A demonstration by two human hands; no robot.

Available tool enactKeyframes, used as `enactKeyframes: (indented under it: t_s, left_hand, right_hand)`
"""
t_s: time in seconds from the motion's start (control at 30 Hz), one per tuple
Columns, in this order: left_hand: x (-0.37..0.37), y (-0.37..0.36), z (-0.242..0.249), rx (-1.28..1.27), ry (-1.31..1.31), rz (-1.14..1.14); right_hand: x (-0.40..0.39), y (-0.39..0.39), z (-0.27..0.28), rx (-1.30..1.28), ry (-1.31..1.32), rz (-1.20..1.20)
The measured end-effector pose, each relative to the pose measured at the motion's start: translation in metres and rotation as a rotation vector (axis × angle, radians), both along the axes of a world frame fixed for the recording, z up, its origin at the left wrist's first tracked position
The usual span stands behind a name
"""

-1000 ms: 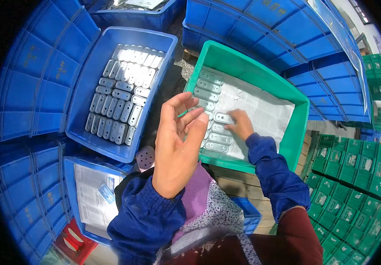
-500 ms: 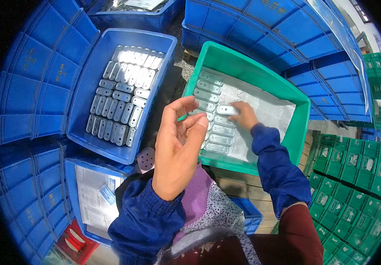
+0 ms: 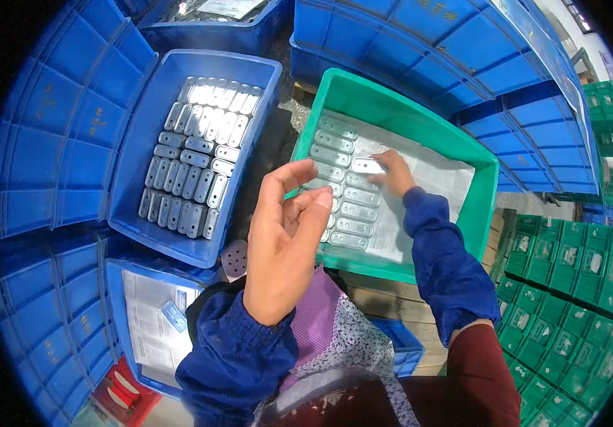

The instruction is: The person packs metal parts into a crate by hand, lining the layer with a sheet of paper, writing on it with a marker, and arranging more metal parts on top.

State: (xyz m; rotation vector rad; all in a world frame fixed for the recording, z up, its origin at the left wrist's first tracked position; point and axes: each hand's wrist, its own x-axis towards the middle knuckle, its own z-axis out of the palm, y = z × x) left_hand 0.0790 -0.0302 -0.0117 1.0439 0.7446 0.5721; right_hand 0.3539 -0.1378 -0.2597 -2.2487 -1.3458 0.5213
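Note:
Silvery oblong metal pieces with rounded ends and two holes (image 3: 355, 211) lie in two columns in a green bin (image 3: 409, 99). My right hand (image 3: 396, 175) is inside this bin, its thumb and fingers closed around the metal piece at the top of the right-hand column (image 3: 367, 165). My left hand (image 3: 284, 249) is raised over the bin's near left edge. Its fingers are curled, with a gap between thumb and index finger, and I see nothing in them. It hides part of the left column.
A blue bin (image 3: 127, 181) on the left holds rows of similar metal pieces. Newspaper (image 3: 434, 167) lines the green bin. Tall blue crates (image 3: 385, 50) stand behind, and green crates (image 3: 569, 285) are stacked on the right. A lower blue bin (image 3: 114, 299) holds paper and a blue card.
My right hand and the metal piece have shifted slightly away from me, up along the right-hand column. My left hand stays nearly in place.

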Motion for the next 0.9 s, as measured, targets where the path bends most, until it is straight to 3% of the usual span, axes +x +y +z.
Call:
enactKeyframes:
  t_s: [0.3,0.4,0.5,0.9]
  left_hand:
    - [0.0,-0.001,-0.001,0.022,0.007,-0.006]
    - [-0.001,0.001,0.0,0.017,0.009,-0.003]
    - [-0.001,0.0,0.001,0.002,-0.002,-0.007]
    - [-0.005,0.007,0.006,-0.005,-0.053,0.001]
  right_hand:
    - [-0.002,0.007,0.0,0.066,-0.037,0.061]
    - [0.001,0.009,0.0,0.119,-0.002,-0.099]
    - [0.007,0.01,-0.005,0.01,-0.117,-0.261]
    - [-0.003,0.008,-0.016,0.111,-0.16,-0.137]
